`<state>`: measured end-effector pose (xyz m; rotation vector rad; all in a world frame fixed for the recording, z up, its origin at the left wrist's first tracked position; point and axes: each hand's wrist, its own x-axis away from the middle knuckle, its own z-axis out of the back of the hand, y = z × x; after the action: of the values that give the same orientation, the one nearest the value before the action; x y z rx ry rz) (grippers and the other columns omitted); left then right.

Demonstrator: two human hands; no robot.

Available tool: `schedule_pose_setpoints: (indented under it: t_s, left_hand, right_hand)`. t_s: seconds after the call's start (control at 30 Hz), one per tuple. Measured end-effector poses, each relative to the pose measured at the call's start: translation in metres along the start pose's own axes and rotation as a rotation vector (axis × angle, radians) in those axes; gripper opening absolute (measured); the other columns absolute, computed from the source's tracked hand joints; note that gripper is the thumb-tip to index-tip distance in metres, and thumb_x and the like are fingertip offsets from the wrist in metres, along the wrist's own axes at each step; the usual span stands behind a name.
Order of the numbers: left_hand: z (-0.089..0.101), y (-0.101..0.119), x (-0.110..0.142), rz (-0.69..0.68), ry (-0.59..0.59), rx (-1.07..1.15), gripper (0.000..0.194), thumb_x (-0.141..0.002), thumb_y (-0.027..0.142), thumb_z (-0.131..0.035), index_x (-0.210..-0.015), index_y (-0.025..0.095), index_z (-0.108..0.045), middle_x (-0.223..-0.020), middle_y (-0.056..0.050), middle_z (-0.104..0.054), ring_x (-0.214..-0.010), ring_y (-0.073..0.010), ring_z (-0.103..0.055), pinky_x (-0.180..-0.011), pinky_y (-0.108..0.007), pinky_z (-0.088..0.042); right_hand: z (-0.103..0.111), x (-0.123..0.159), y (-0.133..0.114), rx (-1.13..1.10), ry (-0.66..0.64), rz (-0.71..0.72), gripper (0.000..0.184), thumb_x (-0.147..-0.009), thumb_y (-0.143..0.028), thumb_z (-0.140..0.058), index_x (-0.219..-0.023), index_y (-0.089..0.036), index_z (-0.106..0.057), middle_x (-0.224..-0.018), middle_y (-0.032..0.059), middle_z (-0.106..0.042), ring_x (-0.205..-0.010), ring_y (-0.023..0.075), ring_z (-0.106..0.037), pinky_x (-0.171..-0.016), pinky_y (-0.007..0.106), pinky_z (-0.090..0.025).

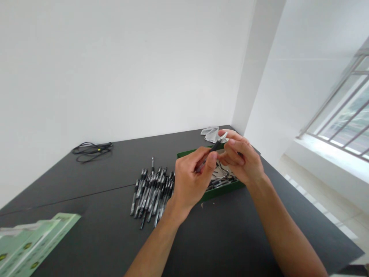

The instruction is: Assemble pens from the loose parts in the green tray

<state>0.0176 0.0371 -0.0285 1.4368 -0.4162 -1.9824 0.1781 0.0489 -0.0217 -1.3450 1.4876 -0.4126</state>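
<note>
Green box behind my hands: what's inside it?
Slim, dark, pen-like pieces lie jumbled along the near side of the green box. The left hand and right hand cover much of the rest, so whatever lies behind them can't be seen.

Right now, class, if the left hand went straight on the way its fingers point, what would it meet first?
Most likely the right hand, whose fingers lie just ahead of the left hand, near the pale end of the pen. Depth is hard to judge here.
</note>
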Motion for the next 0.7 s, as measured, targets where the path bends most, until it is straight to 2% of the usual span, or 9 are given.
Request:
schedule_pose_setpoints:
  t_s: [0.13,0.27,0.43,0.57,0.7]
  left_hand:
    - [0.0003,0.0001,0.0007,-0.016,0.03,-0.001,0.037,-0.103,0.042,-0.054,-0.081,0.016,-0.069,-0.059,0.002,-0.057,-0.049,-0.0083,-0.04,-0.049,-0.024,-0.03]
    - [0.0013,0.0002,0.0008,-0.007,0.042,0.007,0.037,-0.103,0.043,-0.054,-0.082,0.017,-0.069,-0.061,0.001,-0.06,-0.049,-0.0087,-0.042,-0.048,-0.025,-0.03]
    - [0.0,0.0005,0.0007,0.003,-0.01,0.008,0.038,-0.103,0.044,-0.054,-0.079,0.017,-0.068,-0.061,0.002,-0.059,-0.049,-0.0083,-0.041,-0.048,-0.025,-0.03]
    - [-0.0016,0.0005,0.0013,0.006,-0.036,0.003,0.039,-0.103,0.045,-0.053,-0.08,0.017,-0.069,-0.059,0.002,-0.056,-0.048,-0.0084,-0.04,-0.047,-0.025,-0.029]
    - [-0.0013,0.0004,0.0019,-0.008,-0.041,0.008,0.037,-0.103,0.042,-0.054,-0.08,0.017,-0.069,-0.06,0.002,-0.056,-0.049,-0.0083,-0.04,-0.048,-0.025,-0.029]
  right_hand:
    - [0.0009,-0.0007,-0.0002,0.003,0.011,0.004,0.018,-0.091,-0.033,-0.064,-0.104,-0.023,-0.073,-0.043,-0.0145,-0.024,-0.039,0.0064,-0.011,-0.045,0.026,-0.019]
    - [0.0005,-0.0012,-0.0013,0.005,0.029,0.031,0.011,-0.092,-0.033,-0.066,-0.094,-0.024,-0.071,-0.044,-0.0141,-0.024,-0.039,0.0059,-0.009,-0.044,0.027,-0.017]
    - [-0.0021,-0.0006,-0.0024,0.088,0.075,0.055,0.029,-0.092,-0.044,-0.069,-0.115,-0.028,-0.072,-0.046,-0.0138,-0.024,-0.042,0.0072,-0.009,-0.044,0.028,-0.016]
    - [-0.0025,-0.0004,-0.0024,0.115,0.077,0.071,0.026,-0.088,-0.048,-0.074,-0.104,-0.027,-0.075,-0.045,-0.0138,-0.023,-0.042,0.0066,-0.013,-0.045,0.028,-0.019]
    - [-0.0026,-0.0013,-0.0041,0.125,0.059,0.074,0.025,-0.087,-0.049,-0.076,-0.094,-0.025,-0.072,-0.044,-0.014,-0.022,-0.04,0.0058,-0.014,-0.044,0.027,-0.017]
